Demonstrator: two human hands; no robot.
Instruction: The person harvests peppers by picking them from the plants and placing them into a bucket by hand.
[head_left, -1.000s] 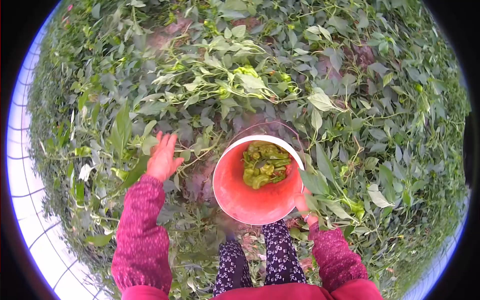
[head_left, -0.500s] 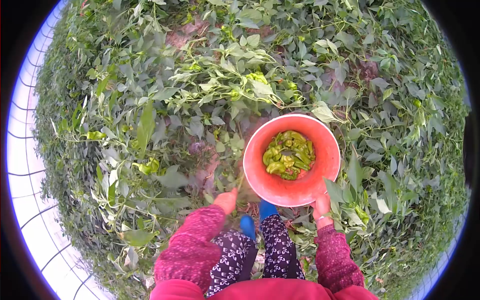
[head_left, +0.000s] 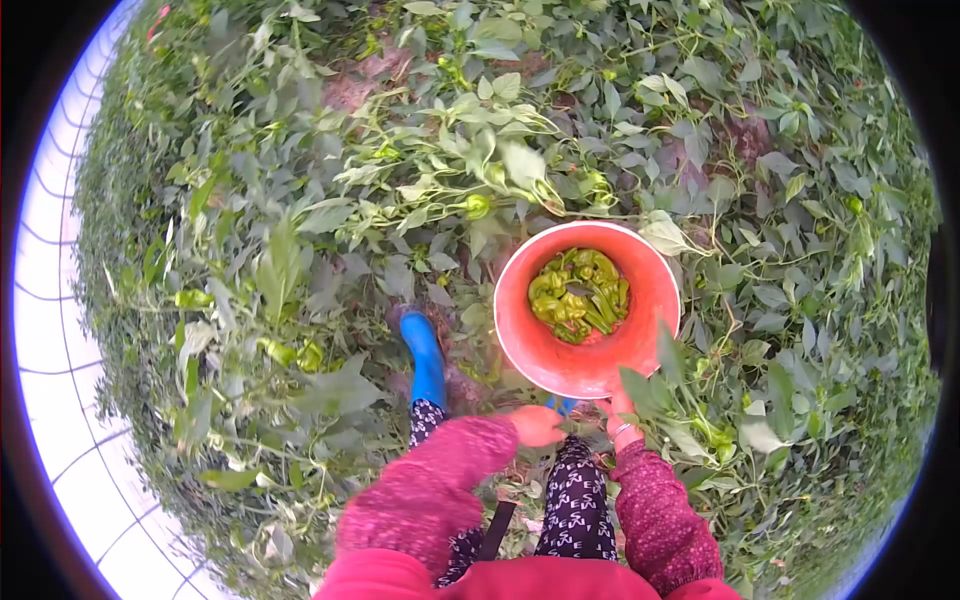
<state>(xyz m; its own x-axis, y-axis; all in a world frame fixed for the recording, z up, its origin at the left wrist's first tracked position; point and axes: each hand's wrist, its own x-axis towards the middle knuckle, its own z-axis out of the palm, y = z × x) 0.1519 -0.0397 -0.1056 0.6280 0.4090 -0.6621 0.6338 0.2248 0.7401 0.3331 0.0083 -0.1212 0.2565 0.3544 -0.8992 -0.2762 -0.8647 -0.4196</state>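
Note:
My right hand (head_left: 622, 412) is closed on the near rim of a red bucket (head_left: 640, 335) with a pale edge, its fingers partly behind the rim. A heap of green peppers (head_left: 578, 297) lies in the bottom of the bucket. My left hand (head_left: 537, 425) is in front of my legs, just left of the right hand and below the bucket. Motion smears its fingers, so whether it holds anything cannot be made out. More green peppers (head_left: 290, 353) hang on the plants to the left, and one pepper (head_left: 477, 206) hangs above the bucket.
Leafy pepper plants (head_left: 330, 215) crowd around on all sides, with patches of reddish soil (head_left: 370, 78) between them. My left blue boot (head_left: 424, 355) stands among the plants, left of the bucket. White netted sheeting (head_left: 60, 400) runs along the left edge.
My left hand has moved right, toward the right hand. The left boot has stepped forward and left. The bucket has shifted slightly up in view, still held by the right hand.

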